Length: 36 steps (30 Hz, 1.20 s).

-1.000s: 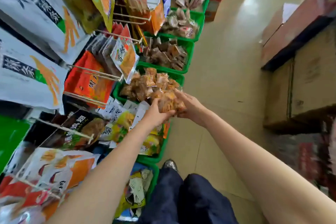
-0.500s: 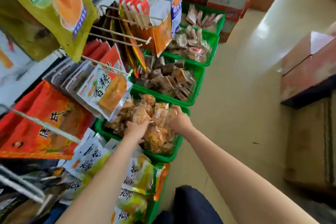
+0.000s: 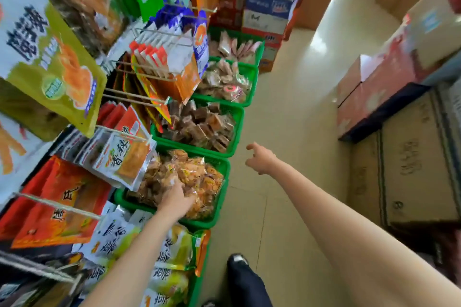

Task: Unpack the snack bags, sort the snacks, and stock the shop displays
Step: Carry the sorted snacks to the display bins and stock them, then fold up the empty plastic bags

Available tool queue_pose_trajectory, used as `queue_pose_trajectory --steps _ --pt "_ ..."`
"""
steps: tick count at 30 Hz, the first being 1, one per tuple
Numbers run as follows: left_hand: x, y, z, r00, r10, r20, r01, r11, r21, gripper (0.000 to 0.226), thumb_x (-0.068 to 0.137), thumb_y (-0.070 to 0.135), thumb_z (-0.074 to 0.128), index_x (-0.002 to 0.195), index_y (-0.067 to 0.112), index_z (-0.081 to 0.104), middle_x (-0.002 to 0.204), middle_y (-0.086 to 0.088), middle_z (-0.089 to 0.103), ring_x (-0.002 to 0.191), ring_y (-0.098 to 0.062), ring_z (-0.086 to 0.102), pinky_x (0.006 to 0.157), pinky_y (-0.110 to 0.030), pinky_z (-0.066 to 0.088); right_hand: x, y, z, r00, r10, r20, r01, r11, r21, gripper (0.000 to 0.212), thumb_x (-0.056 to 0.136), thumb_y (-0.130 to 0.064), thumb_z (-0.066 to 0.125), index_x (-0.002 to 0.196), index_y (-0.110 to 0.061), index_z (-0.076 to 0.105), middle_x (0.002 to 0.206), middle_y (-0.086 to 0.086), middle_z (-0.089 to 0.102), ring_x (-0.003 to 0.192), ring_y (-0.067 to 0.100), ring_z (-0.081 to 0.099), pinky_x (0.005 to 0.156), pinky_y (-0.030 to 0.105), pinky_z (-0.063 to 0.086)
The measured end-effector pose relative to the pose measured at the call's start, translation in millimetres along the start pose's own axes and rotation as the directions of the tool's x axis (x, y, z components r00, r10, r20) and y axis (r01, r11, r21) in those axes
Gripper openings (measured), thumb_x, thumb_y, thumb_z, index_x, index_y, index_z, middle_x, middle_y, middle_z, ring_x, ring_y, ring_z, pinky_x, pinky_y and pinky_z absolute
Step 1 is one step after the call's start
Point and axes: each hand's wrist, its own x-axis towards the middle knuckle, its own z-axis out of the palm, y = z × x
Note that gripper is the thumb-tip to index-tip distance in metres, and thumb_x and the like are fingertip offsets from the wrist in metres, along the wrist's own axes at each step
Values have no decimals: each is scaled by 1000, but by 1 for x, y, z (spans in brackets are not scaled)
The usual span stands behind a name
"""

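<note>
A green basket (image 3: 219,197) on the floor is heaped with small orange-brown wrapped snacks (image 3: 197,177). My left hand (image 3: 175,198) rests on that heap, fingers down among the packets; whether it holds one is hidden. My right hand (image 3: 259,158) hangs in the air over the aisle floor, right of the basket, fingers loosely spread and holding nothing.
More green baskets line the aisle: brown snack squares (image 3: 202,124), mixed wrapped snacks (image 3: 224,80), and yellow-white bags (image 3: 172,249) nearest me. Snack bags hang on wire pegs (image 3: 129,97) at the left. Cardboard boxes (image 3: 411,157) stand at the right, stacked cartons (image 3: 267,7) at the back.
Both hands carried a load of snacks into the basket. My right hand has since let go and drawn away to the right; my left hand stays on the heap.
</note>
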Motion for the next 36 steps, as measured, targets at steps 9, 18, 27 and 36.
queue_pose_trajectory --steps 9,18,27,36 --pt "-175 167 15 772 636 8 -566 681 465 36 94 20 50 125 2 46 130 -18 52 122 -31 48 95 -32 37 -293 105 -103 866 111 -488 -170 982 -78 47 94 -18 48 140 -16 37 133 16 42 121 34 45 99 38 38" --pt "-533 145 282 -110 696 709 -857 -428 287 36 90 22 49 126 16 51 142 -7 33 122 -31 44 101 -35 38 -785 293 109 331 846 -417 -796 488 357 41 95 -21 44 134 -11 44 136 19 40 127 35 38 104 37 32" --pt "-832 -35 499 -389 395 833 -666 -744 42 37 93 20 46 129 15 50 147 -11 26 131 -30 35 106 -35 30 -1133 319 419 -140 985 -100 -725 -33 688 38 94 -23 46 132 -17 48 146 18 26 134 41 26 110 42 28" --pt "-1071 -210 675 -407 63 911 -496 -853 -163 41 93 33 46 133 27 46 146 -8 30 132 -32 34 107 -48 32 -1327 369 565 -91 995 -41 -678 -32 734 39 92 -21 46 131 -19 49 149 14 21 134 40 23 107 44 29"
